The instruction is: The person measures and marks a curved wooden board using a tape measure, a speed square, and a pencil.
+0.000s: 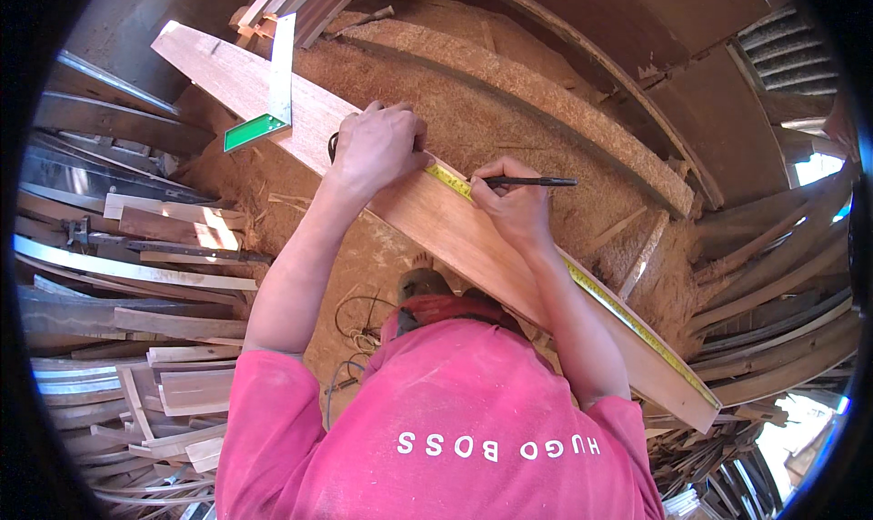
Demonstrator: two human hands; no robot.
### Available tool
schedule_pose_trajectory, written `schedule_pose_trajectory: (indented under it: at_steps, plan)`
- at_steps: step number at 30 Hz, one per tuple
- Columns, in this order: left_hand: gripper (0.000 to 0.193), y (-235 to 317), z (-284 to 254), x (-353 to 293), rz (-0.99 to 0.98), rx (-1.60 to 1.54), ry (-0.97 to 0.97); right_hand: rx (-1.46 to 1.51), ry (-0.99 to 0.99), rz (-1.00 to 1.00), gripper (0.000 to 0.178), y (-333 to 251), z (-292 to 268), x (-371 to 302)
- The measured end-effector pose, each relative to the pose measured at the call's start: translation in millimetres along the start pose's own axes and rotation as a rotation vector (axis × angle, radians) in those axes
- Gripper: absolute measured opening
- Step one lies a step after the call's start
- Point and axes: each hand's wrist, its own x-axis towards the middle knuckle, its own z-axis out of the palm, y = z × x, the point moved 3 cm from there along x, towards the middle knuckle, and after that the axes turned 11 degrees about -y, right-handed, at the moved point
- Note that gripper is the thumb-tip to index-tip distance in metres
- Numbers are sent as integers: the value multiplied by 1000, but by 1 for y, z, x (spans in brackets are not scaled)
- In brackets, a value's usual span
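Note:
A long, flat wooden board runs from upper left to lower right in front of me. A yellow tape measure blade is stretched along its far edge to the lower right end. My left hand is closed around the tape measure's body on the board, mostly hiding it; a black loop shows beside the wrist. In my right hand is a dark pen, its tip end hidden by the fingers at the blade. A try square with a green stock lies across the board, left of my left hand.
Sawdust covers the area beyond the board, where a thick curved timber lies. Stacked wood strips line the left side, and long planks the right. A dark cable lies on the floor near my feet.

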Motion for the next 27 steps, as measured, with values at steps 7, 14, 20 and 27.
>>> schedule_pose_trajectory:
  at_steps: [7, 14, 20, 27]
  plan:
    - [31, 2, -3, -2, -1, 27, 2, 74, 26, 25, 13, 2, 2, 0]
    - [26, 0, 0, -2, 15, 15, 25, 109, 29, -8, 14, 5, 2, 1]
    - [24, -1, 0, -3, 25, 3, 29, 17, 41, -4, 13, 4, 2, 0]
    - [24, -3, 1, -3, 23, 2, 38, 63, 81, 61, 13, -6, 4, -2]
